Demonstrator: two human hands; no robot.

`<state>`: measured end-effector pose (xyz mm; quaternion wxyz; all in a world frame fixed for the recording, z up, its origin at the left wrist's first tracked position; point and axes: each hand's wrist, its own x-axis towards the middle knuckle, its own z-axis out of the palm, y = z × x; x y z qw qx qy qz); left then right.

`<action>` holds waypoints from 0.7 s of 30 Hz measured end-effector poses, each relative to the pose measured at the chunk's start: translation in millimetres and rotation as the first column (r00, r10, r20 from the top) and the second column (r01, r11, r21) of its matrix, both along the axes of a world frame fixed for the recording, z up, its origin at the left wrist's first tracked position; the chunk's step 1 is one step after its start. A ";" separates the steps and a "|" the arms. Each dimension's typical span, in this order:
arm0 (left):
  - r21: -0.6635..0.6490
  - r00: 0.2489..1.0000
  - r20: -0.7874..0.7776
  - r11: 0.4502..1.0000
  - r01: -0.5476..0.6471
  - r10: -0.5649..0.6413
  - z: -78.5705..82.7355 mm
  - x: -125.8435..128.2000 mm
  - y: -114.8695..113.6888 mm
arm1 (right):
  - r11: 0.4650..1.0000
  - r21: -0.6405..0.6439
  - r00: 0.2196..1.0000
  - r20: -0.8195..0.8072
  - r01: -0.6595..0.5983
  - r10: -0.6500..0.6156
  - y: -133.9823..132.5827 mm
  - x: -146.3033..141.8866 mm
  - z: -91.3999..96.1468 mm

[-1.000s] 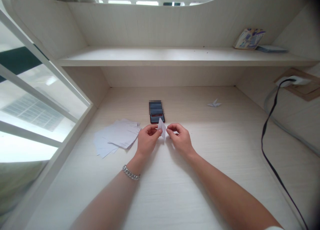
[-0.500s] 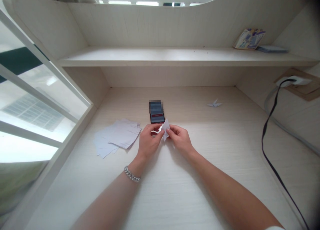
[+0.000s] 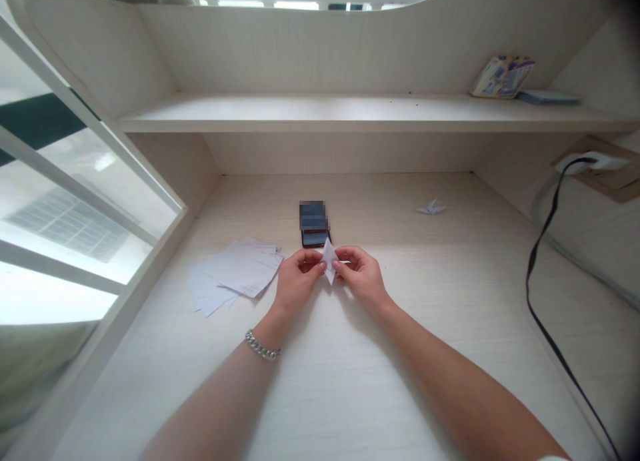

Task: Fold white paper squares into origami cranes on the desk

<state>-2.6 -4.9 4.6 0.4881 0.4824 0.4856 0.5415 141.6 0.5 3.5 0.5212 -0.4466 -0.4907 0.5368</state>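
Observation:
A small piece of folded white paper (image 3: 329, 261), shaped like a narrow diamond, is held upright between my two hands. My left hand (image 3: 297, 274) pinches its left side with thumb and fingers; a silver chain bracelet (image 3: 262, 346) circles that wrist. On the opposite side, my right hand (image 3: 364, 277) grips the paper, thumb in front and fingers behind. Just beyond the paper lies a phone (image 3: 315, 222) with a dark screen, partly blurred out. To the left of my left hand, several white paper sheets (image 3: 245, 267) are spread in a loose overlapping pile.
A folded paper crane (image 3: 431, 208) sits at the back right of the desk (image 3: 320, 401). Above runs a shelf (image 3: 300, 107) with a colourful packet (image 3: 503, 76) and a flat bluish item (image 3: 549, 97). A black cable (image 3: 531, 267) hangs from the right wall socket (image 3: 607, 167).
The folded paper has turned to face me more squarely, and my left fingers have drawn in to its left edge. The phone's screen content has shifted.

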 end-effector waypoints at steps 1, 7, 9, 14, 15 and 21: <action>0.006 1.000 -0.007 1.000 0.005 -0.005 -0.9 -0.4 0.5 | 1.000 -0.005 1.000 -0.002 -0.005 0.005 0.4 0.4 -0.7; 0.053 0.987 -0.157 0.998 -0.026 0.034 1.0 -0.1 -1.2 | 0.994 -0.088 0.996 -0.072 -0.061 0.055 0.8 4.2 3.2; 0.095 0.981 -0.191 0.995 -0.019 0.037 3.4 0.2 -2.7 | 0.990 -0.115 0.991 -0.117 -0.079 0.066 0.7 4.8 5.8; 0.098 0.979 -0.203 0.995 -0.004 0.024 6.0 -1.3 -3.4 | 0.992 -0.105 0.996 -0.049 -0.073 0.068 2.1 3.6 5.0; 0.079 0.983 -0.185 0.997 0.003 0.011 5.8 -1.4 -3.2 | 0.992 -0.101 0.997 -0.040 -0.074 0.070 2.3 3.2 4.0; -0.023 1.000 0.024 1.000 -0.019 0.019 4.9 1.5 -2.5 | 0.992 -0.090 0.995 -0.052 -0.084 0.080 1.3 2.2 -0.3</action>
